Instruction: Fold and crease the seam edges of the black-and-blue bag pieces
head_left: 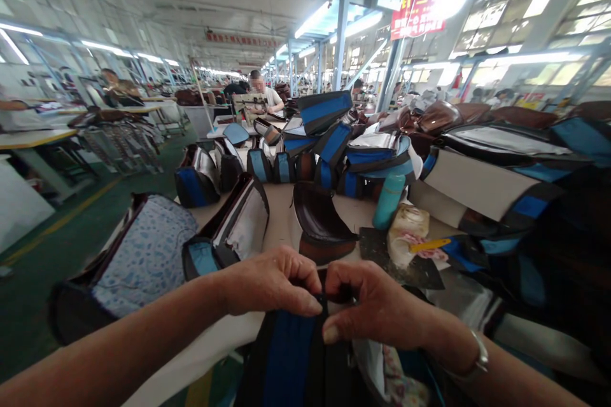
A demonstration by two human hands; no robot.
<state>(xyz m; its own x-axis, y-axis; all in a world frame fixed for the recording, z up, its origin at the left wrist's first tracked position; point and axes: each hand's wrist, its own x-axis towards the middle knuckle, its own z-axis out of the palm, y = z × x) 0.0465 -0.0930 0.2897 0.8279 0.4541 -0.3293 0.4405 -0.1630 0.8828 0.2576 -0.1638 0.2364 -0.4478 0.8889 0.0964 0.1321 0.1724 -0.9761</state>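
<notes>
Low in the view lies a black bag panel with a blue stripe [289, 356], its top edge between my hands. My left hand [281, 283] is closed on that edge, thumb pressed against the curled fingers. From the other side my right hand [367, 302], with a metal bangle at the wrist, pinches the same edge. The two hands almost touch. Part of a floral lining [403, 378] shows beneath my right forearm. Just beyond my hands, a dark brown leather-like piece [319, 213] rests on the table [277, 210].
Half-made bags [233, 229] stand at the left, one with a patterned lining [143, 254]. A teal bottle [389, 200], a cloudy container [405, 232] and a yellow-handled tool [429, 245] sit at the right. Stacked bag pieces [477, 178] fill the right side. A person [270, 98] works further back.
</notes>
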